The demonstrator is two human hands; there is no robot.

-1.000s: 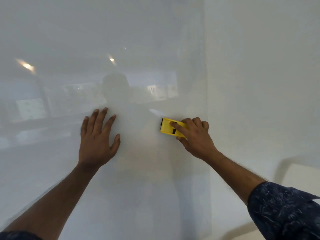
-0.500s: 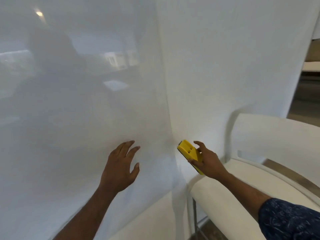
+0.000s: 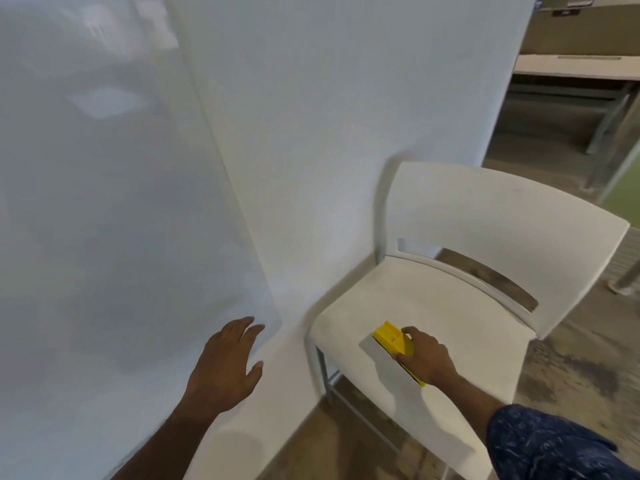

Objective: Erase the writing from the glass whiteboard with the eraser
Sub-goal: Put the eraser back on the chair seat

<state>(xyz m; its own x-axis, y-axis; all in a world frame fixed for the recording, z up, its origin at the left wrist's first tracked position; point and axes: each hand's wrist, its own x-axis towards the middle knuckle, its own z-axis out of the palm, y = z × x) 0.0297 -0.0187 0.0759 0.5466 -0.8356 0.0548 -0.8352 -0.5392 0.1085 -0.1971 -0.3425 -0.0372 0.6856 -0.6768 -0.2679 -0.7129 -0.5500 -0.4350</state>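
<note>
Eraser over chair seat

Eraser (image 3: 394, 344), yellow, clasped in right hand (image 3: 427, 360) above white chair (image 3: 485, 216) seat, at 3 o'clock from glass whiteboard (image 3: 104, 202). Left hand (image 3: 225, 368) spread, fingers loose, near board's lower corner; contact unclear. Board surface blurred, reflective, no legible writing. Desk (image 3: 581, 69) at 1 o'clock, cut off.

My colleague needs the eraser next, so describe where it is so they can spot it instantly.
Find the white chair right of the glass whiteboard. Over its seat, the right hand holds the eraser. It is the only bright yellow block among white and grey surfaces.
</note>
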